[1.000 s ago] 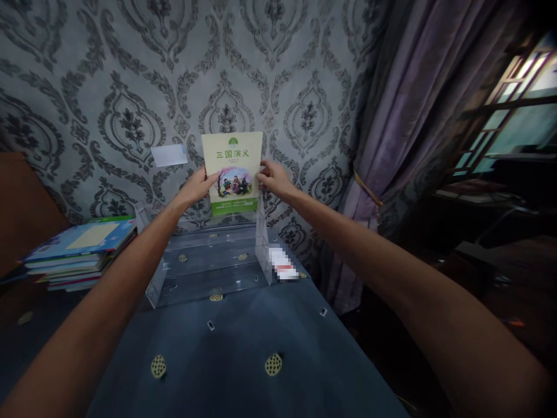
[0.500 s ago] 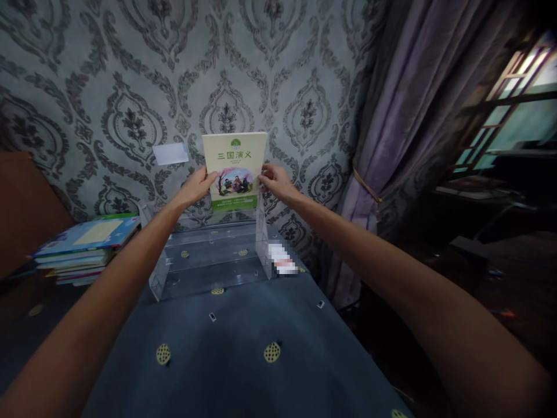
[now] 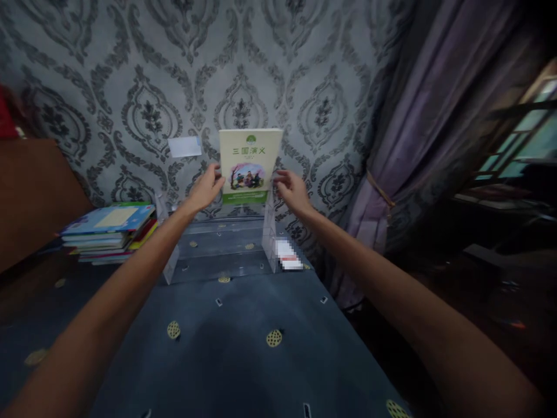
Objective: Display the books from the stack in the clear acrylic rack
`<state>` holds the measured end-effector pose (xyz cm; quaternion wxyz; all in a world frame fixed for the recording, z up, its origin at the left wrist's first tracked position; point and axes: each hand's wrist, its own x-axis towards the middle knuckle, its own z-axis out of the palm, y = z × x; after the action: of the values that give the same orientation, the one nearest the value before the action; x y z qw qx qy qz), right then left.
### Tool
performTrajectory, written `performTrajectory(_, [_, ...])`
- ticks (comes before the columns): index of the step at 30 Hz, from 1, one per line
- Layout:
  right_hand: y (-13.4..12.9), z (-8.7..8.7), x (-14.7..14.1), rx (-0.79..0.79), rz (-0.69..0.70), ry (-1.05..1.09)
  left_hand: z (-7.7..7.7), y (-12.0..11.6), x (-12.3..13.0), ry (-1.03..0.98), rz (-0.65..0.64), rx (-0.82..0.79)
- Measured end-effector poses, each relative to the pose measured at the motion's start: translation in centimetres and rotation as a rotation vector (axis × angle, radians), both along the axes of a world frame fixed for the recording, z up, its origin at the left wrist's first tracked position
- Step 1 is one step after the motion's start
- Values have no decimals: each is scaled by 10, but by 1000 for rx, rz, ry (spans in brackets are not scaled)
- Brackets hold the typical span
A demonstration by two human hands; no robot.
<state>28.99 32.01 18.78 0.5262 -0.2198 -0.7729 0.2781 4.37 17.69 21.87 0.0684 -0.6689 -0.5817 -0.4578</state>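
A cream and green book (image 3: 250, 142) with a picture of figures under a pink tree stands upright at the wall, cover facing me. It rests at the top rear of a clear stepped stand (image 3: 270, 232). My left hand (image 3: 206, 188) is beside the book's left edge, fingers apart, its thumb tip at or just off the edge. At the right edge hovers my right hand (image 3: 293, 190), fingers loosely curled and apart, no longer gripping the cover. Whether a fingertip still touches is hard to make out.
A stack of books (image 3: 107, 229) lies left of the stand. A white paper (image 3: 288, 255), partly blurred out, is by the stand's right side. Patterned dark blue cloth (image 3: 226, 348) covers the table. A purple curtain (image 3: 369, 226) hangs past its right edge.
My thumb and fingers have come off the book's cover, and both hands have loosened outward. The book stays upright on the stand. The view has shifted slightly left.
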Motion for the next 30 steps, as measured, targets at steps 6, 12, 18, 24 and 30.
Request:
performTrajectory(6, [-84,-85,27,95,108,-70,-49,-85,7,252,166,145])
performTrajectory(12, [-156,-159,33,-51,327,-356,-102,-169,-35,339,393,90])
performTrajectory(18, [-187,-200,19,-205,402,-394,-114,-194,-109,311,843,-74])
performTrajectory(24, [-189,-216,21,-209,387,-382,-110,-180,-136,452,1044,-410])
performTrajectory(30, [-184,-213,24,-195,418,-388,-97,-172,-133,477,1065,-551])
